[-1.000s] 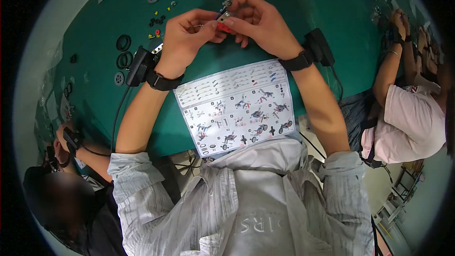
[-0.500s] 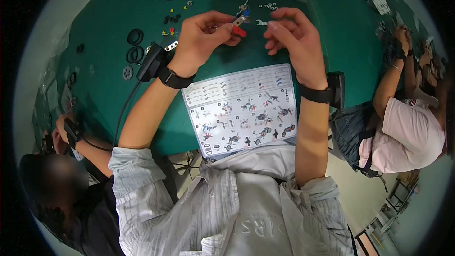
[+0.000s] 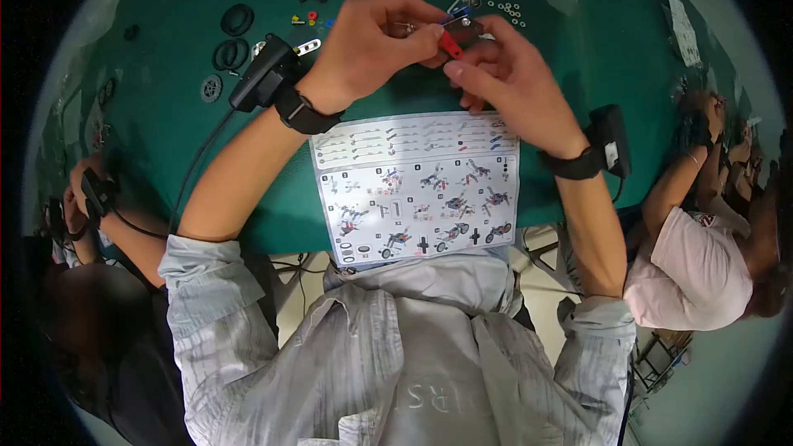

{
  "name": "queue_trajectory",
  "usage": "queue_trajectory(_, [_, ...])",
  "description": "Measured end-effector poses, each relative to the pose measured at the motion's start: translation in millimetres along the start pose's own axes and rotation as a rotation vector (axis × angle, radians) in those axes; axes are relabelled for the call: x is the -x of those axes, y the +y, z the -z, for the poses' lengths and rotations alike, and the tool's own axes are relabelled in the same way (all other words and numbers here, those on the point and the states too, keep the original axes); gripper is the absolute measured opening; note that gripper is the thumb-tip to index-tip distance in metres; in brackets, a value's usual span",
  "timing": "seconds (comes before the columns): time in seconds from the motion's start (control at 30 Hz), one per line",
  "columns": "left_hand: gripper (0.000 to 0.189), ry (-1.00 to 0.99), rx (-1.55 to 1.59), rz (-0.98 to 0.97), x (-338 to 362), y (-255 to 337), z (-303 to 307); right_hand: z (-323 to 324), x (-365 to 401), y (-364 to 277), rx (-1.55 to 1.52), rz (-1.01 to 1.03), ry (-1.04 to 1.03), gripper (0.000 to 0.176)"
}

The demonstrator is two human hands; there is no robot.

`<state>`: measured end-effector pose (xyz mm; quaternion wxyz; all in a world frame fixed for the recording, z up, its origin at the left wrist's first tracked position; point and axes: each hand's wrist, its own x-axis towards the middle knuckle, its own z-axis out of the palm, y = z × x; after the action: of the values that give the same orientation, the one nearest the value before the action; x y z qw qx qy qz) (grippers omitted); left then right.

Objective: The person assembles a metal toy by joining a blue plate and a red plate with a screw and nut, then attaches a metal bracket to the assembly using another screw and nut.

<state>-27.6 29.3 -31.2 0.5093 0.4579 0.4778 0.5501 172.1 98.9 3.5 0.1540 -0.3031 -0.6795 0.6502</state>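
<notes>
Left hand (image 3: 376, 43): thumb and fingers pinched on small red-and-metal model assembly (image 3: 451, 45), held over green tabletop (image 3: 165, 136). Right hand (image 3: 524, 87) half-curled beside it; grip unclear, cannot tell. Nearer the body: flat, glossy paper instruction sheet (image 3: 417, 186).

The left forearm (image 3: 244, 173) slants forward and inward; the right forearm (image 3: 591, 227) stands steeper. The left grip (image 3: 368, 49) is closed in a pinch, its thumb (image 3: 410, 48) stretched toward the bent index finger (image 3: 413, 7). The right grip (image 3: 524, 87), angled inward just beside it, looks looser, fingers (image 3: 505, 35) partly curled, thumb (image 3: 475, 80) pointing left.
</notes>
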Motion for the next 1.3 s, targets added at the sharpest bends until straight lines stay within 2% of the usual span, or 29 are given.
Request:
queue_trajectory(0.1, [0.026, 0.011, -0.095, -0.046, 1, 3, -1, 11, -15, 0, 0.029, 0.009, -0.111, 0.036])
queue_trajectory(0.23, [0.023, 0.105, -0.063, -0.099, 1, -3, -3, 14, -32, -2, 0.043, 0.05, -0.142, 0.034])
queue_trajectory(0.27, [0.017, 0.159, -0.031, 0.084, 0, 11, -9, 14, -35, -15, -0.043, -0.095, -0.147, 0.02])
queue_trajectory(0.37, [0.018, 0.238, -0.193, 0.021, 2, 12, -10, 16, -34, -15, 0.007, 0.012, -0.206, 0.024])
queue_trajectory(0.4, [0.019, 0.228, -0.145, -0.018, 2, 8, -8, 14, -37, 8, 0.061, 0.063, -0.124, 0.029])
queue_trajectory(0.47, [0.022, 0.206, -0.047, -0.109, 0, -3, -4, 14, -33, 16, 0.094, 0.087, -0.101, 0.028])
queue_trajectory(0.53, [0.022, 0.161, -0.131, -0.074, 1, -3, -1, 12, -32, 18, 0.085, 0.127, -0.057, 0.031])
queue_trajectory(0.83, [0.024, 0.134, -0.142, -0.108, -3, -6, 3, 29, -41, 13, -0.108, 0.059, -0.146, 0.029])
queue_trajectory(0.87, [0.024, 0.131, -0.156, -0.107, -3, -6, 4, 37, -43, 8, -0.083, -0.029, -0.209, 0.036])
queue_trajectory(0.97, [0.024, 0.135, -0.162, -0.107, -5, -5, 4, 61, -46, -19, 0.012, -0.125, -0.171, 0.041])
queue_trajectory(1.0, [0.024, 0.136, -0.154, -0.102, -5, -6, 5, 61, -43, -29, -0.064, 0.001, -0.023, 0.035])
queue_trajectory(1.2, [0.024, 0.147, -0.123, -0.088, -2, -6, 1, 151, -42, -111, -0.38, 0.679, 0.078, 0.026])
queue_trajectory(1.3, [0.024, 0.145, -0.129, -0.104, -3, -5, 2, 167, -36, -149, -0.512, 0.944, 0.348, 0.022])
